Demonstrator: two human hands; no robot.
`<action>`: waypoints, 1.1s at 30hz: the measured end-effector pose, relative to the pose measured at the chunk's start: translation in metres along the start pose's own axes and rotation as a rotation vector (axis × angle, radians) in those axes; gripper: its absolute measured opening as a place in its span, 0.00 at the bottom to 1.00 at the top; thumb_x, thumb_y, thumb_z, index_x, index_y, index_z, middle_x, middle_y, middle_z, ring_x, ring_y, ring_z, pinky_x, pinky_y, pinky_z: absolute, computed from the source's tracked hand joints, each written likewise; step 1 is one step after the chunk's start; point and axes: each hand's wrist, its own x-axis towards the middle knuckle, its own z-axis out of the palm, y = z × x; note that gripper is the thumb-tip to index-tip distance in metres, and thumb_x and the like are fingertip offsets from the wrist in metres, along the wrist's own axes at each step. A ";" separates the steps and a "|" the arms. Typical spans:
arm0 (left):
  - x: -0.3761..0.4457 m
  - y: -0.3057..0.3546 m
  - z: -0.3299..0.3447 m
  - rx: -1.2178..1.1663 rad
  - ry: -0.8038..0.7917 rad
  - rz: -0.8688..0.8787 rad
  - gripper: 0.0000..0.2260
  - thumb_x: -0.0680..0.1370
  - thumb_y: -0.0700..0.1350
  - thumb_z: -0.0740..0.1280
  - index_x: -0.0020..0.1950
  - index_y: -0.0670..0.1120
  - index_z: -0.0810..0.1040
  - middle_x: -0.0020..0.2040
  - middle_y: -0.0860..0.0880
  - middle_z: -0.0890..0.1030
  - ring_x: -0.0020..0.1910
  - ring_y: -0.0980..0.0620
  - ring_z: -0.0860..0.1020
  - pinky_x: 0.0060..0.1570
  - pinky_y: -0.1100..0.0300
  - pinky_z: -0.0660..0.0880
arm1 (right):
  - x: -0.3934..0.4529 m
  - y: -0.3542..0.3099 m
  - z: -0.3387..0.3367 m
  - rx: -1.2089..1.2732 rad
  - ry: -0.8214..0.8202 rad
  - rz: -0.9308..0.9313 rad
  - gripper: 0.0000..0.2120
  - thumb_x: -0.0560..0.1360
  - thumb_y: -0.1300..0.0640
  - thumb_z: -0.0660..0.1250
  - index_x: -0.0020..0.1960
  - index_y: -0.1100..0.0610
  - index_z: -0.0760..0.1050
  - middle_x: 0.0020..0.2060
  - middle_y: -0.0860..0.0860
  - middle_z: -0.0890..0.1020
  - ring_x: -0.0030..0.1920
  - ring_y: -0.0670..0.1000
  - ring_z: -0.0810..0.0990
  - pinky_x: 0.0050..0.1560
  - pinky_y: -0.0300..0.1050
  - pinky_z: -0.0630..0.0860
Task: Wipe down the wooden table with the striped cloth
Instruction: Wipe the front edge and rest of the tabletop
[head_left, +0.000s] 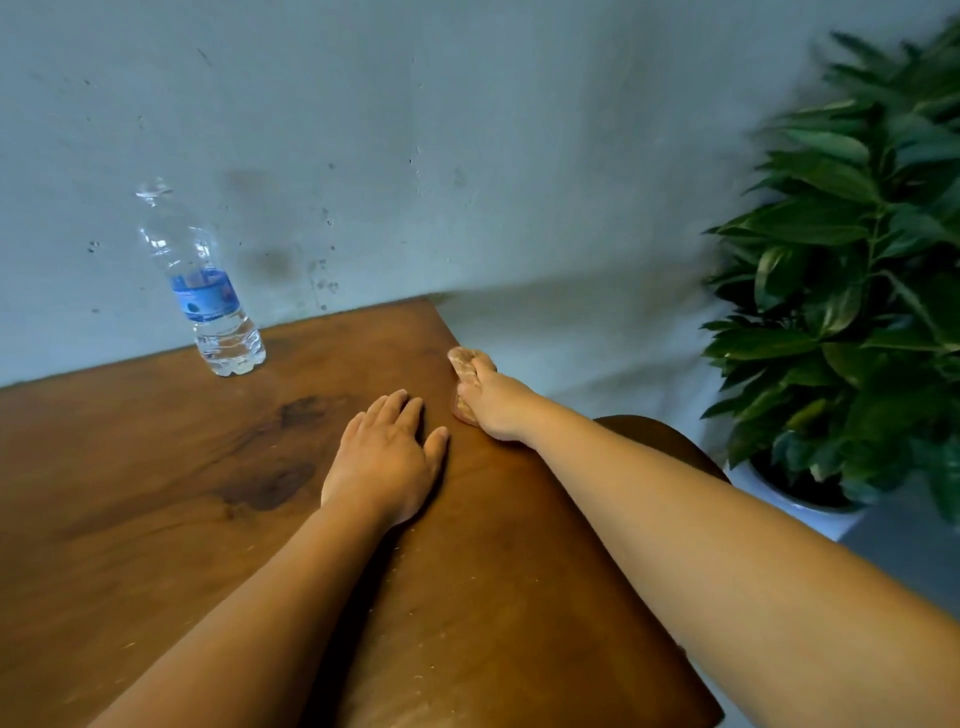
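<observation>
The wooden table (156, 493) fills the lower left, its right edge running down from the far corner. My left hand (384, 457) lies flat on the tabletop, fingers straight and together. My right hand (493, 405) sits at the table's right edge and grips a small bunched cloth (462, 361), pale brownish, pressed against the wood. Only the cloth's far end and a bit under the palm show; its stripes are too blurred to make out.
A clear plastic water bottle (208, 291) with a blue label stands near the table's back edge by the grey wall. A leafy potted plant (857, 291) in a white pot stands on the floor to the right. A rounded dark wooden seat (670, 441) sits beside the table.
</observation>
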 end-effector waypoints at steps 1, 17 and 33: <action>0.000 0.000 0.000 -0.004 0.002 0.002 0.29 0.81 0.63 0.46 0.79 0.50 0.55 0.79 0.50 0.54 0.78 0.50 0.52 0.76 0.51 0.50 | -0.011 0.004 0.002 -0.027 0.004 -0.012 0.27 0.86 0.53 0.47 0.81 0.55 0.40 0.80 0.55 0.51 0.76 0.60 0.60 0.73 0.48 0.58; -0.001 -0.003 0.006 -0.052 0.044 0.062 0.29 0.81 0.61 0.47 0.77 0.46 0.59 0.78 0.45 0.58 0.77 0.46 0.55 0.75 0.47 0.54 | -0.158 0.063 0.028 -0.016 -0.039 -0.092 0.26 0.84 0.44 0.49 0.78 0.36 0.42 0.77 0.33 0.43 0.77 0.37 0.44 0.77 0.39 0.42; -0.019 -0.006 0.003 -0.038 0.005 0.177 0.30 0.80 0.64 0.48 0.78 0.50 0.58 0.79 0.47 0.56 0.77 0.47 0.54 0.76 0.48 0.51 | -0.090 0.013 0.015 -0.020 0.008 0.220 0.29 0.84 0.42 0.49 0.81 0.44 0.42 0.79 0.53 0.56 0.77 0.59 0.60 0.73 0.50 0.58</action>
